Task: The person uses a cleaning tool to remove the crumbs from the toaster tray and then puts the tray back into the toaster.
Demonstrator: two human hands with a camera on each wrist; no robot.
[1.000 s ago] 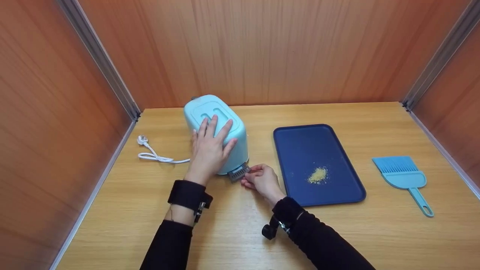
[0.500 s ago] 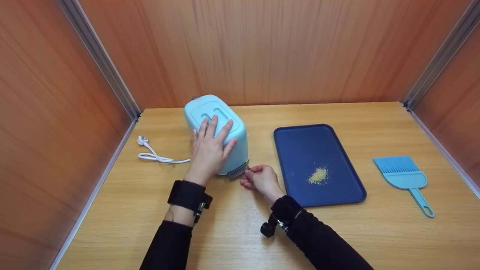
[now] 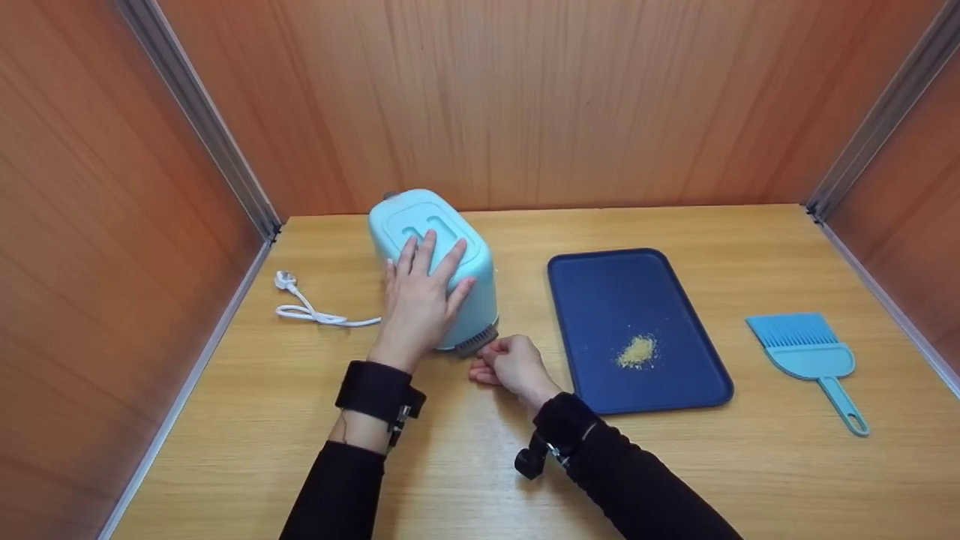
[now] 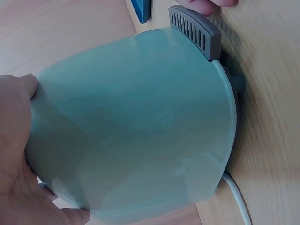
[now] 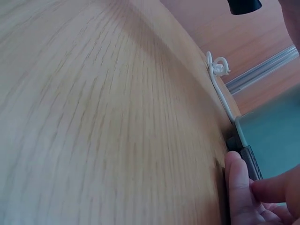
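Observation:
In the head view, a light blue toaster (image 3: 476, 289) stands on the table. My left hand (image 3: 416, 307) lies spread across its top, which has slot-like recesses partly under the fingers. At the toaster's near bottom edge sits the grey slotted end of a crumb tray (image 3: 478, 342), close against the body. My right hand (image 3: 517, 367) is at that end, thumb and fingers pinching its outer edge. In the left wrist view the tray's grey end (image 4: 196, 32) juts from the base, with fingertips (image 4: 206, 5) beside it. Most of the tray is hidden inside the toaster.
A dark blue serving tray (image 3: 622, 300) with a small heap of yellow crumbs (image 3: 637, 351) lies right of the toaster. Farther right is a light blue brush (image 3: 814, 356) with a dustpan-like head. A white cord with plug (image 3: 285, 280) lies left. Wooden panels surround the table.
The crumb tray's grey end has slid inward toward the toaster. My right hand has followed it slightly left and downward in the head view. The left hand stays on top.

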